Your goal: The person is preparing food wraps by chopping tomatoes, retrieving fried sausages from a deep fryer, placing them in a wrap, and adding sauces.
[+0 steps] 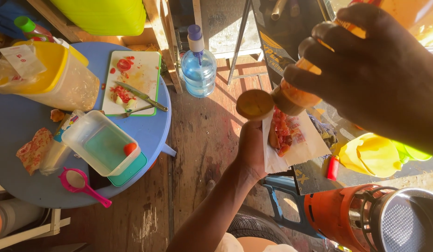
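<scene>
My left hand [252,149] holds up a white paper wrapper [304,148] with a sausage-like roll topped with chopped tomato [282,133]. My right hand [370,70], close to the camera at the upper right, grips an orange-yellow squeeze bottle [295,95] tilted down over the food. The bottle's round flip cap [254,104] hangs open at its lower end, just above the wrapper.
A round blue table [20,126] at left carries a cutting board [132,81] with a knife [141,95] and tomato pieces, a clear container [99,142], a pink strainer [81,184] and a jug [62,77]. A water bottle [198,65] stands on the wooden floor. An orange gas cooker [366,217] sits bottom right.
</scene>
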